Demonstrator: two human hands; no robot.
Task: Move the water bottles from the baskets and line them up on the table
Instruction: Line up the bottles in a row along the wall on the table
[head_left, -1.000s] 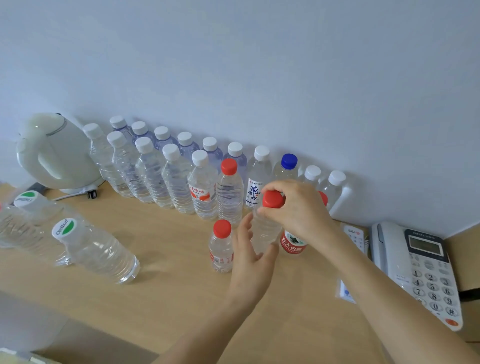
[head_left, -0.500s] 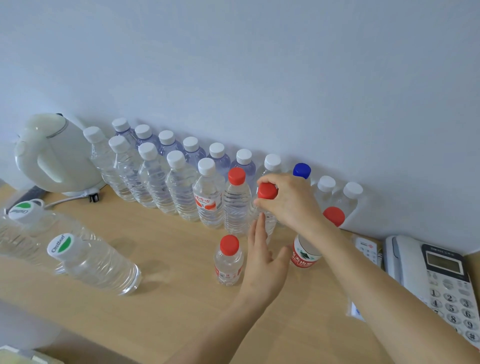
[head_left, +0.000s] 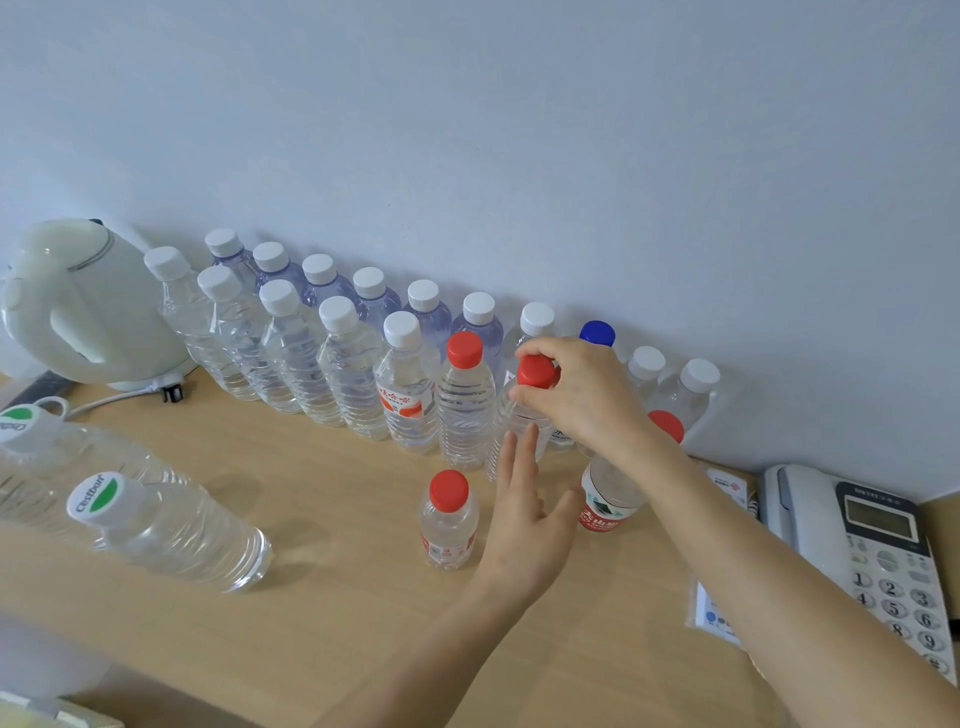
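Fingers (head_left: 543, 349) of my right hand (head_left: 587, 400) pinch the red-capped clear plastic bottle (head_left: 537, 374), upright, cap up; left hand (head_left: 524, 519) flat, fingers together.

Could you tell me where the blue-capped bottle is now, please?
The blue-capped bottle stands in the back row by the wall, right of centre in the head view, just behind the right hand, between two white-capped bottles.
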